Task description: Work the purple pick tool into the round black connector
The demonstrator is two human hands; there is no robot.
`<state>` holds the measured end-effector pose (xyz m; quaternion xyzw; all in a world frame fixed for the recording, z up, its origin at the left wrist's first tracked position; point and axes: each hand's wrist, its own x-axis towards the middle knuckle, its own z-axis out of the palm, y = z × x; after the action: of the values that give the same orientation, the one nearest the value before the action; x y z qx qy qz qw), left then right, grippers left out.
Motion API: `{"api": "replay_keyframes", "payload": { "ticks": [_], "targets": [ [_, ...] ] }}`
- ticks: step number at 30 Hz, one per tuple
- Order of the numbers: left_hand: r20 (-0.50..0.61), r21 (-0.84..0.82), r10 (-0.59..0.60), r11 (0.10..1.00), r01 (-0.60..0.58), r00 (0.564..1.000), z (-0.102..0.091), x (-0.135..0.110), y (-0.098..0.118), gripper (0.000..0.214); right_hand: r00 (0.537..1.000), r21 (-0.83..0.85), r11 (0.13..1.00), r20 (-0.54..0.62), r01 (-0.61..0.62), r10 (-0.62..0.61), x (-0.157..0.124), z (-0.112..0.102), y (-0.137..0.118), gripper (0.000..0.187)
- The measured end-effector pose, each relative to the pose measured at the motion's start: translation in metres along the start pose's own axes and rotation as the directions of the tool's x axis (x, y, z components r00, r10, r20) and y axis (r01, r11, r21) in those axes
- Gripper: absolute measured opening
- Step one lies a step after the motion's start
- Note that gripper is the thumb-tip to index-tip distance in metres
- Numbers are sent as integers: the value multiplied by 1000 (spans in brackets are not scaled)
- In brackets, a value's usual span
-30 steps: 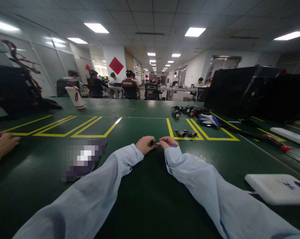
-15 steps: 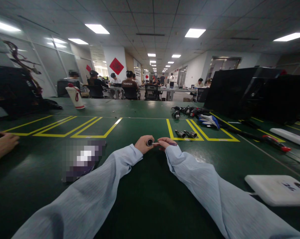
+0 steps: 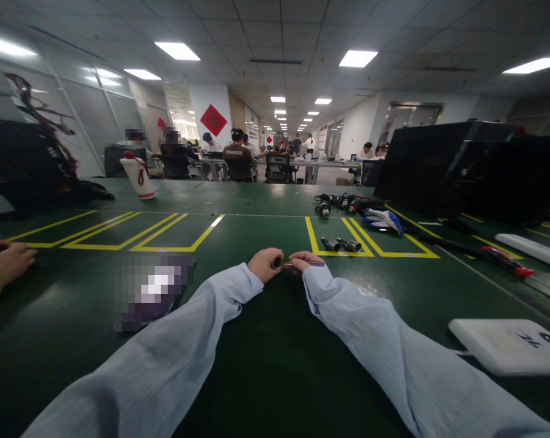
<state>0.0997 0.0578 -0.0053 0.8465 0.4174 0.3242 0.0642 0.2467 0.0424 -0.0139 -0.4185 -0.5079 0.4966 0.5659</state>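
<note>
My left hand (image 3: 263, 264) is closed round a small round metal connector (image 3: 277, 263), its open end facing right. My right hand (image 3: 305, 261) pinches a thin purple-handled tool (image 3: 315, 264) whose metal tip points into the connector's end. Both hands rest on the green table (image 3: 266, 340), forearms in light blue sleeves. Two more metal connectors (image 3: 341, 244) lie just beyond my right hand inside a yellow-taped box.
A pile of connectors and a white-blue glove (image 3: 384, 220) lie further right. White flat devices (image 3: 512, 345) sit at right, a red-handled tool (image 3: 507, 260) beyond. Another person's hand (image 3: 3, 267) rests at left. A white cup (image 3: 139, 176) stands far left; black cases at right.
The tool's tip drew a little out of the connector half a second ago and is now pushed close against it again. Both hands stay in place.
</note>
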Motion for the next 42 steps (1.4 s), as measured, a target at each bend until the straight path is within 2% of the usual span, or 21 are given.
{"api": "replay_keyframes", "payload": {
  "ticks": [13, 20, 36, 42],
  "targets": [
    [-7, -107, 16, 994, -16, 1000, 1, -1, -1, 16, 997, 136, 989, 53, -63, 56, 5, 0, 7, 17],
    [-1, -76, 3, 997, -3, 1000, 2, 0, 0, 16, 999, 13, 1000, -47, -11, 12, 2, -3, -1, 7],
    [-33, -134, -3, 991, -2, 999, -1, 1, 0, 20, 997, 94, 994, 61, -52, 47, 1, -1, 1, 14],
    [-31, -86, 7, 996, -10, 999, 0, 0, 0, 19, 1000, 75, 997, -5, -21, 21, 1, 1, 3, 12]
  ]
}}
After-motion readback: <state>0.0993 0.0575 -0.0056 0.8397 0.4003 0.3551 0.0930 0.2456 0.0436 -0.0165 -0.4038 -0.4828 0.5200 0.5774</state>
